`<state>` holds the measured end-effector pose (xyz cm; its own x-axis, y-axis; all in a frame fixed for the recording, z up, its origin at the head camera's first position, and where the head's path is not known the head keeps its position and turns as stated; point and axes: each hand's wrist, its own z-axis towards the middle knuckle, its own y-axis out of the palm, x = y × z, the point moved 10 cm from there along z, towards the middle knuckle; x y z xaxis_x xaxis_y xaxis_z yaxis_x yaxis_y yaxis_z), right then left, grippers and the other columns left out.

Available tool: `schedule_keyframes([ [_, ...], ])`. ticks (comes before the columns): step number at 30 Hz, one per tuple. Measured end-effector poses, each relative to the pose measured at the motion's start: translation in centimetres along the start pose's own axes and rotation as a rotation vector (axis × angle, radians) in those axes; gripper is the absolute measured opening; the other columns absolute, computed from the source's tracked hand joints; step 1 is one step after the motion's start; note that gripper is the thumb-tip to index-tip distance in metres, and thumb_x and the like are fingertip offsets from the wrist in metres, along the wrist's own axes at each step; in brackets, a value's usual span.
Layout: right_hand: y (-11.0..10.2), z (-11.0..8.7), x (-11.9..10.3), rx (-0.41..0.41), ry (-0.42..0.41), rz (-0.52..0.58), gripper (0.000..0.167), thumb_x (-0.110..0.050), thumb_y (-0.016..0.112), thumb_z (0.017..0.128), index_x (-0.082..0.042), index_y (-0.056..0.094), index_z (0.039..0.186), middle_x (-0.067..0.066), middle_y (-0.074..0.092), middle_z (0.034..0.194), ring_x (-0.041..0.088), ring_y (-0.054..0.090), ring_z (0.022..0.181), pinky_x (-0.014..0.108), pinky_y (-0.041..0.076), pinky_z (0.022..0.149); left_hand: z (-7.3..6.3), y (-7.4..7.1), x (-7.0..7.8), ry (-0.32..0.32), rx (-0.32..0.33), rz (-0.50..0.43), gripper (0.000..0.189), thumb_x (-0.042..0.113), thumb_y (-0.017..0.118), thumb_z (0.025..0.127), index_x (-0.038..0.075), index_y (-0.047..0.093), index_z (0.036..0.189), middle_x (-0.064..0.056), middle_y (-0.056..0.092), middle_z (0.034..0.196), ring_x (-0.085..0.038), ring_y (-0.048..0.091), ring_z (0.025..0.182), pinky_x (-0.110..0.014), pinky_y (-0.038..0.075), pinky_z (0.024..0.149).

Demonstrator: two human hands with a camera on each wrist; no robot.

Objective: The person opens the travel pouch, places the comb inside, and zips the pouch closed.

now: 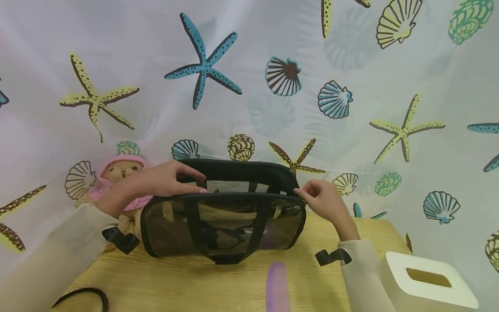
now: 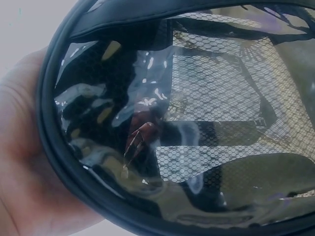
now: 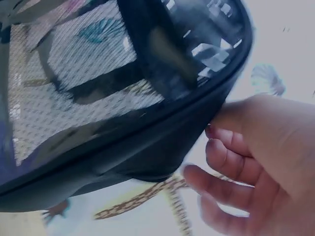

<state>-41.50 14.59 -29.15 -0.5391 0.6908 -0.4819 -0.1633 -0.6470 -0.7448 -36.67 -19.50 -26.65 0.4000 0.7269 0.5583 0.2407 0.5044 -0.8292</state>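
A black-trimmed clear bag (image 1: 230,225) with carrying straps and mesh inside stands upright on the table, its top open. My left hand (image 1: 165,178) lies over the top left of the bag. Its thumb runs along the front rim and the fingers reach over the opening, apart from the thumb. At the top right corner, my right hand (image 1: 321,199) pinches the bag's black edge between thumb and forefinger. Close up, the right wrist view shows the clear panel (image 3: 74,73) and my right hand (image 3: 266,157) at the corner, other fingers curled. Dark contents in the bag are hard to make out.
A teddy bear (image 1: 117,173) in a pink hood sits behind my left forearm. On the wooden table (image 1: 163,281) lie a long purple object (image 1: 277,286) and a black coiled band (image 1: 99,294). A white tissue box (image 1: 429,277) stands right. A shell-patterned curtain (image 1: 249,121) hangs behind.
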Motion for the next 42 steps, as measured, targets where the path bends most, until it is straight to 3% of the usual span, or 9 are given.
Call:
schedule_keyframes([
  [5, -2.0, -1.6, -3.6, -0.013, -0.137, 0.085, 0.038, -0.024, 0.068, 0.101, -0.015, 0.061, 0.064, -0.004, 0.054, 0.055, 0.01, 0.041, 0.048, 0.028, 0.04, 0.056, 0.0, -0.1, -0.2, 0.007, 0.006, 0.002, 0.054, 0.04, 0.07, 0.098, 0.007, 0.063, 0.14, -0.022, 0.057, 0.148, -0.032, 0.058, 0.126, -0.039, 0.048, 0.087],
  [10, 2.0, -5.4, -7.7, -0.585, -0.3, 0.353, 0.018, -0.013, 0.066, 0.101, -0.012, 0.074, 0.085, 0.005, 0.069, 0.069, 0.003, 0.057, 0.054, 0.026, 0.051, 0.052, -0.1, 0.0, -0.2, 0.007, 0.005, 0.005, 0.054, 0.041, 0.069, 0.098, 0.008, 0.063, 0.14, -0.021, 0.058, 0.148, -0.04, 0.053, 0.137, -0.045, 0.051, 0.095],
  [13, 6.1, -8.8, -8.5, -0.895, -0.288, 0.286, 0.016, -0.019, 0.071, 0.099, -0.012, 0.075, 0.113, 0.005, 0.077, 0.096, 0.002, 0.07, 0.079, 0.026, 0.06, 0.069, -0.1, 0.2, -0.3, 0.007, 0.001, 0.006, 0.054, 0.041, 0.069, 0.098, 0.008, 0.063, 0.14, -0.021, 0.057, 0.148, -0.042, 0.05, 0.14, -0.053, 0.051, 0.102],
  [15, 8.7, -10.6, -8.0, -0.993, -0.251, 0.157, 0.029, -0.02, 0.076, 0.094, -0.014, 0.072, 0.123, 0.001, 0.075, 0.114, 0.002, 0.07, 0.094, 0.024, 0.059, 0.08, -0.1, 0.3, -0.4, 0.009, -0.002, -0.001, 0.053, 0.041, 0.069, 0.098, 0.008, 0.063, 0.14, -0.021, 0.057, 0.148, -0.043, 0.049, 0.142, -0.057, 0.049, 0.106],
  [18, 11.8, -12.3, -6.8, -0.976, -0.252, -0.106, 0.048, -0.015, 0.086, 0.083, -0.018, 0.07, 0.128, -0.004, 0.069, 0.127, 0.006, 0.066, 0.109, 0.023, 0.055, 0.091, -0.1, 0.3, -0.5, 0.016, 0.006, -0.011, 0.051, 0.038, 0.069, 0.098, 0.009, 0.064, 0.14, -0.02, 0.058, 0.148, -0.041, 0.049, 0.142, -0.057, 0.048, 0.108],
  [24, 14.9, -14.0, -4.3, -0.796, -0.253, -0.491, 0.077, 0.002, 0.085, 0.069, -0.037, 0.065, 0.133, 0.001, 0.059, 0.134, 0.019, 0.065, 0.115, 0.034, 0.059, 0.072, -0.1, 0.0, -0.4, 0.015, 0.021, 0.0, 0.05, 0.04, 0.07, 0.098, 0.01, 0.066, 0.138, -0.018, 0.061, 0.146, -0.04, 0.052, 0.14, -0.055, 0.049, 0.106],
  [28, 15.7, -14.5, -3.5, -0.802, -0.288, -0.514, 0.079, 0.004, 0.083, 0.071, -0.043, 0.064, 0.131, 0.002, 0.059, 0.139, 0.023, 0.063, 0.123, 0.038, 0.06, 0.078, 0.0, 0.1, -0.2, 0.018, 0.017, 0.005, 0.051, 0.042, 0.07, 0.097, 0.01, 0.066, 0.138, -0.017, 0.062, 0.145, -0.039, 0.052, 0.14, -0.054, 0.049, 0.106],
  [33, 15.1, -13.9, -3.7, -0.725, -0.358, -0.501, 0.064, -0.012, 0.093, 0.064, -0.038, 0.071, 0.118, -0.001, 0.067, 0.121, 0.014, 0.067, 0.103, 0.029, 0.057, 0.075, 0.2, 0.2, -0.2, 0.016, 0.021, 0.011, 0.051, 0.041, 0.07, 0.097, 0.01, 0.066, 0.137, -0.018, 0.061, 0.145, -0.038, 0.054, 0.138, -0.047, 0.051, 0.097],
  [42, 14.7, -14.0, -3.1, -0.744, -0.255, -0.402, 0.062, -0.031, 0.099, 0.057, -0.032, 0.068, 0.11, -0.007, 0.057, 0.102, 0.006, 0.057, 0.082, 0.026, 0.051, 0.069, 0.1, 0.1, -0.3, 0.003, 0.016, 0.005, 0.051, 0.042, 0.07, 0.097, 0.011, 0.066, 0.138, -0.019, 0.059, 0.147, -0.038, 0.053, 0.138, -0.044, 0.05, 0.096],
])
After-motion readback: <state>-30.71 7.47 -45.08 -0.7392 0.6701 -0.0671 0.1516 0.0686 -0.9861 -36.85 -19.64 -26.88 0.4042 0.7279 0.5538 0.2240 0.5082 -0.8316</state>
